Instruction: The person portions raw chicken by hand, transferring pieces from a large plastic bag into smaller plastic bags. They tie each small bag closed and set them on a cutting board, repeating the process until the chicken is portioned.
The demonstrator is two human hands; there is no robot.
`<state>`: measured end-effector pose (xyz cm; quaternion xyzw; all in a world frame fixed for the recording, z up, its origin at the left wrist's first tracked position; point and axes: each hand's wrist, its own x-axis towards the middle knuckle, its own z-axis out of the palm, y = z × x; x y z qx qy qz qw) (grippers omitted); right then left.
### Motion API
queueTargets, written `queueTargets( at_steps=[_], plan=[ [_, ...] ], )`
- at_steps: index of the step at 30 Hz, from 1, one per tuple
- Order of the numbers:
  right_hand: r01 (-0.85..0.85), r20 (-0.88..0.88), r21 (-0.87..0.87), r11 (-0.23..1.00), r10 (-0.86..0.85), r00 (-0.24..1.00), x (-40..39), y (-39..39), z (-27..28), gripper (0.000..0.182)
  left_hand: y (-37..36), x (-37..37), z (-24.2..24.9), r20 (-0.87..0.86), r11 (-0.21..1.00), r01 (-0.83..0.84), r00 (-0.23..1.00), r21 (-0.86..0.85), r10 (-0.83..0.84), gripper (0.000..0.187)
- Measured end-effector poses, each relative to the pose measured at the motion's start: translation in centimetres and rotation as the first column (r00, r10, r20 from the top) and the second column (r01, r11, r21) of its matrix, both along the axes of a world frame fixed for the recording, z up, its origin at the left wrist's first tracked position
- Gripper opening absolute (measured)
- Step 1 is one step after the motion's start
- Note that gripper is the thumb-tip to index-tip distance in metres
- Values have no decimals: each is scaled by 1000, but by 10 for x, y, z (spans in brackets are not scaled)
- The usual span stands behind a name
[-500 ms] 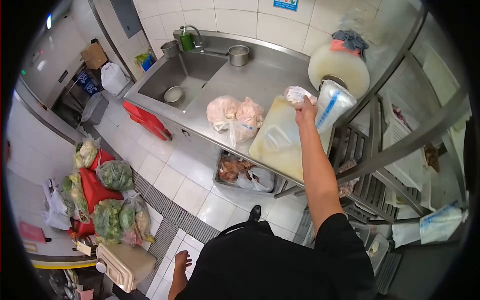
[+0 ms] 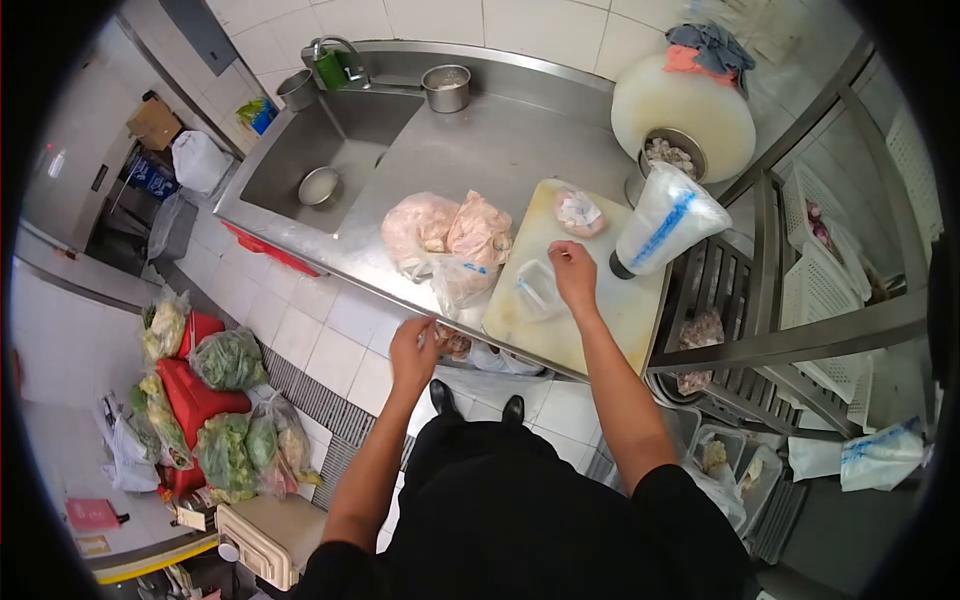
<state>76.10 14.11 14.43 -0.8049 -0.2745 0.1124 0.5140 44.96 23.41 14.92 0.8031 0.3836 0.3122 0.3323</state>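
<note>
My right hand (image 2: 573,273) hovers over the white cutting board (image 2: 610,320), its fingers curled together with nothing visible in them. Just beyond it, a small bag-wrapped pinkish packet (image 2: 580,213) lies on the board. Beside the hand, to its left, is a clear plastic bag or container (image 2: 538,290). My left hand (image 2: 413,355) is in front of the counter edge, its fingers loosely bent and apart, holding nothing I can see. Two bags of pale pink raw meat (image 2: 445,235) rest on the steel counter, left of the board.
A roll of plastic bags (image 2: 665,225) stands at the board's right edge, near a metal pot (image 2: 675,155) with pale pieces. The sink (image 2: 290,190) is at the left. Metal shelving (image 2: 770,250) borders the right side. Bagged vegetables (image 2: 235,450) sit on the floor.
My right hand has let go of the wrapped packet, now on the board, and drawn back toward me. My left hand has risen from my side to the counter's front edge.
</note>
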Motion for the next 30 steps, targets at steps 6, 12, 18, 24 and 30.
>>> queueTargets(
  at_steps=[6,12,18,24,30],
  plan=[
    [27,257,-227,973,33,966,-25,8,17,24,52,146,27,-77,919,264,964,294,-253,25],
    [-16,263,-294,956,97,960,-44,14,28,23,98,129,1,-257,859,457,880,232,-399,30],
    [-149,230,-149,978,180,956,-77,65,29,30,123,78,-9,-87,892,451,890,24,-447,51],
    [-201,362,-487,850,406,839,-109,104,13,38,137,66,-27,-146,786,590,807,184,-572,51],
    [-193,286,-725,661,544,789,-105,109,36,40,143,78,-23,-158,777,605,796,177,-584,47]
  ],
)
